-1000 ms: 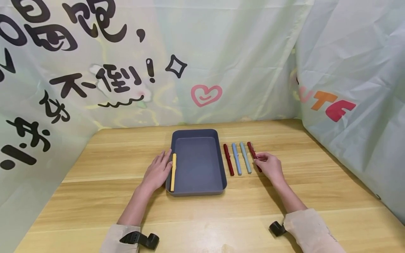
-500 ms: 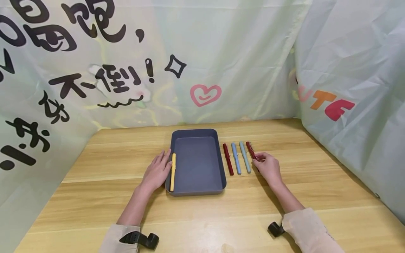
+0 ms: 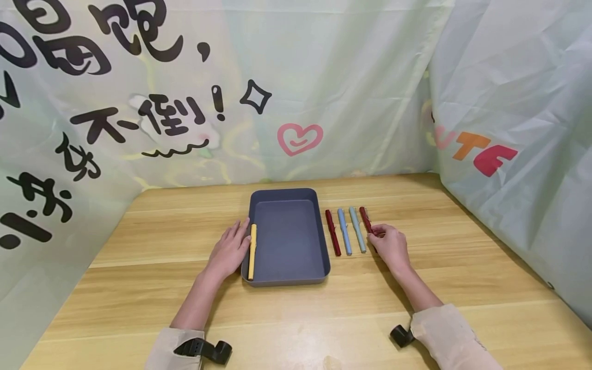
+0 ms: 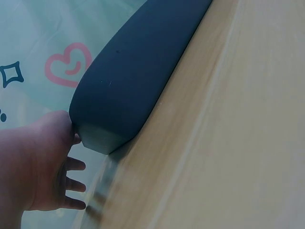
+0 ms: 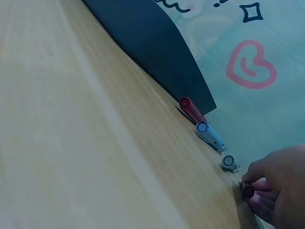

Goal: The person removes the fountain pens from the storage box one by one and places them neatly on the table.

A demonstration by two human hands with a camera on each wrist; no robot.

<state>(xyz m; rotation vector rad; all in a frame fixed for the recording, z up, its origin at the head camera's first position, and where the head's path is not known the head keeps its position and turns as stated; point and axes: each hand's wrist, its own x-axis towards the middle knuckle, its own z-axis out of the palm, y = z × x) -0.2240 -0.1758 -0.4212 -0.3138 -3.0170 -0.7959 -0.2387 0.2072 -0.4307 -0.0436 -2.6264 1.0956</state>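
My right hand (image 3: 390, 245) pinches the rightmost dark red pen (image 3: 365, 218) between thumb and fingers. Its round end (image 5: 248, 191) pokes out of the grip in the right wrist view; the pen still lies at the end of the row. To its left lie a pale green pen (image 3: 357, 229), a blue pen (image 3: 344, 232) and another dark red pen (image 3: 333, 234). At the left wall of a dark grey tray (image 3: 289, 231) rests my left hand (image 3: 229, 252), fingers extended. Just inside that wall is a yellow pen (image 3: 252, 252), lying lengthwise.
The wooden table (image 3: 296, 329) reaches back to a pale printed cloth (image 3: 351, 92) with black lettering and a pink heart. A second cloth wall (image 3: 513, 103) bounds the right side. Each wrist wears a black camera mount.
The right hand has shifted slightly left along with the dark red pen's grip, staying at the row. The left hand and the tray look unchanged; the whole view drifts slightly.
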